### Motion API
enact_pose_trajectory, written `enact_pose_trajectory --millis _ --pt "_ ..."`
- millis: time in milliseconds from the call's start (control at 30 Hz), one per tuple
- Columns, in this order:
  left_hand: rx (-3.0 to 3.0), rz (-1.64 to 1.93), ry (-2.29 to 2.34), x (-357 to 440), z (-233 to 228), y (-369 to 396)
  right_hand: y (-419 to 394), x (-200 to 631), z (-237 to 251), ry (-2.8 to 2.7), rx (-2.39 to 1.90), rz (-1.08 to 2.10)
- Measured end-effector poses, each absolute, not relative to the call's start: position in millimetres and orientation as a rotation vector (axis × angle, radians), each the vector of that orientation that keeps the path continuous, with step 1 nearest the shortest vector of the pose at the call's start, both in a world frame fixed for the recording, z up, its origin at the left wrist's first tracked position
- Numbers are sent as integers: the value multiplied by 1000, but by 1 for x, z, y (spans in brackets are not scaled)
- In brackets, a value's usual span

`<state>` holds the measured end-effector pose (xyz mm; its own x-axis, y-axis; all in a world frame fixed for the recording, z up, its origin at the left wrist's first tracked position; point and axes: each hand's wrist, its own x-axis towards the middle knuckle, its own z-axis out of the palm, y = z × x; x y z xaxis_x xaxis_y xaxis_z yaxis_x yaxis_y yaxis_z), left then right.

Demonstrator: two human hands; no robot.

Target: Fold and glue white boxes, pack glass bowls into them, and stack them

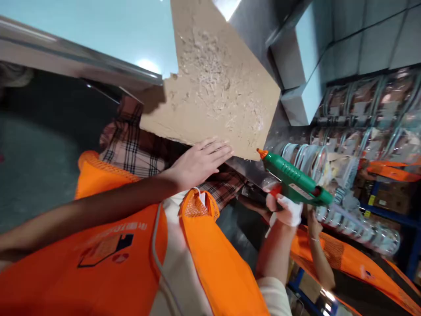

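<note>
My left hand (202, 160) lies flat on the near edge of a brown cardboard sheet (184, 109), fingers stretched out and close together. Dried glue blobs and strings (210, 66) cover the middle of the sheet. My right hand (281, 206), with a white wrap around part of it, is closed on the handle of a green hot glue gun (292, 175). The gun's orange nozzle (262, 153) points left, at the sheet's right corner. A translucent glue stick (348, 215) seems to stick out of its back end.
A pale blue board (88, 30) covers the table at upper left. White boxes (302, 101) stand beyond the cardboard. Many clear-packaged items (358, 105) are stacked in rows at right. Another person in an orange vest (342, 254) works close by on the right, an arm (319, 250) reaching up.
</note>
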<state>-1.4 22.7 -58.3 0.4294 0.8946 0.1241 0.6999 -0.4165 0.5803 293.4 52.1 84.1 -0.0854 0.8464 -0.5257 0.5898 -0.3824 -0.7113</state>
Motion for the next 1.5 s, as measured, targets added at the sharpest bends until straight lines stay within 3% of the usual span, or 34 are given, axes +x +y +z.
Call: enact_pose_trajectory --millis 167,300,633,900,1500 --pt "2282 626 1354 -1 -61 20 10 303 12 -1032 -1292 1830" --pt "2294 684 1369 -2 -62 18 -11 301 -18 -704 -869 2028" --pt "2281 860 1398 -1 -69 13 -35 288 -60 -308 -341 2119" --pt "2284 892 1398 0 -72 12 -42 290 -74 -351 -341 2057" --pt "2231 834 1410 2 -69 13 -17 319 -41 -597 -857 1969"
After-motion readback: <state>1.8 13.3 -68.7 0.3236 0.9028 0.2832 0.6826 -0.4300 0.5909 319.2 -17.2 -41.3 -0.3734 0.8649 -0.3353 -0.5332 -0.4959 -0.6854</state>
